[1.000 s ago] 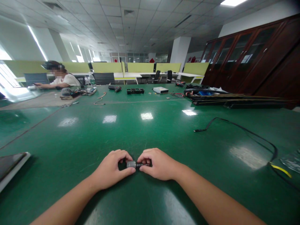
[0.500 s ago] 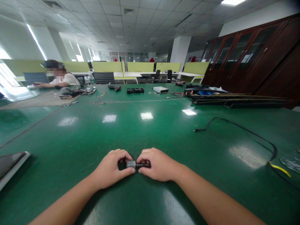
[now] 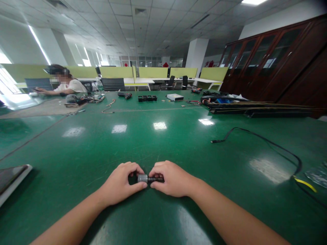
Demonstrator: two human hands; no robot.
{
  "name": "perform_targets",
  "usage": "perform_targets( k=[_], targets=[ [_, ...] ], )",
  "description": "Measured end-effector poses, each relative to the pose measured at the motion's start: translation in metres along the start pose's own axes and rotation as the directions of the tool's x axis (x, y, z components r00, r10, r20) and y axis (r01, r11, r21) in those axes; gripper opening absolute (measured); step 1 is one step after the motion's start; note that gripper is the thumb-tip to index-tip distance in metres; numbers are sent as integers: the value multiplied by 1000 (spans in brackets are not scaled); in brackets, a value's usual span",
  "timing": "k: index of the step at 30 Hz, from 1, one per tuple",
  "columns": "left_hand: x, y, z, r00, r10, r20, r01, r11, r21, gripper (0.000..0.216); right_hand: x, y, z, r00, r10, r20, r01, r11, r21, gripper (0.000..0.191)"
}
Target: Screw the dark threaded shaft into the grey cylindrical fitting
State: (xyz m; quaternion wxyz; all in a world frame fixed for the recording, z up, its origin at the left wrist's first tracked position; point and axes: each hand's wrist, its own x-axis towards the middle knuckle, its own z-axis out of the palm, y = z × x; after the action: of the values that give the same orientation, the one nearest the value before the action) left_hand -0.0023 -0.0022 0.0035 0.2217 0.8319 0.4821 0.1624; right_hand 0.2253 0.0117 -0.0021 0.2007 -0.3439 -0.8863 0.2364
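Yellow-green partitions (image 3: pixel 153 73) and a dark wooden cabinet (image 3: pixel 270 58) are standing beyond the green table (image 3: pixel 127 144), whose glossy top is reflecting the ceiling lights. From my remote station I am observing the work at the near edge, around the centre. With the left hand (image 3: pixel 124 185) I am gripping a metal cylinder (image 3: pixel 142 178); the thumb is lying on its near side and the fingers are curling behind. With the right hand (image 3: pixel 172 178) I am clamping a dark, ridged shaft (image 3: pixel 157 179) between thumb and bent fingers. Cylinder and shaft are lying in line, end to end, between the two hands; I am unable to tell whether they are forming one piece. Both hands are facing each other, fingertips near but apart.

At far left, a flat panel (image 3: pixel 11 183) with a white edge is resting near the table's side. To the right, a black cable (image 3: pixel 268 140) is curving across the top. Further off, I am noting a power drill (image 3: pixel 125 95), a black block (image 3: pixel 147 98) and a white box (image 3: pixel 175 97) lying well apart from the hands. Another person (image 3: pixel 73 87) is sitting at upper left.
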Motion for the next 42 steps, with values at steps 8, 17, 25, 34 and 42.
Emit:
perform_targets(
  k=[8, 17, 25, 34, 42],
  targets=[
    [1, 1, -1, 1000, -1, 1, 1, 1000, 5, 22, -1, -2, 1, 999, 43, -30, -41, 998, 49, 26],
    [-1, 1, -1, 1000, 8, -5, -8, 1000, 6, 23, 0, -3, 1, 999, -4, -35, 4, 1000, 15, 13],
    [-1, 2, -1, 1000, 7, -6, -7, 1000, 12, 23, -1, -3, 1, 1000, -7, -27, 7, 1000, 5, 12],
    [-1, 3, -1, 1000, -4, 1, 4, 1000, 6, 22, -1, -4, 0, 1000, -16, -24, 16, 1000, -7, 16],
    [0, 2, -1, 1000, 8, -4, -8, 1000, 9, 23, 0, -5, 0, 999, 2, -38, -2, 1000, -2, 16]
  ],
)
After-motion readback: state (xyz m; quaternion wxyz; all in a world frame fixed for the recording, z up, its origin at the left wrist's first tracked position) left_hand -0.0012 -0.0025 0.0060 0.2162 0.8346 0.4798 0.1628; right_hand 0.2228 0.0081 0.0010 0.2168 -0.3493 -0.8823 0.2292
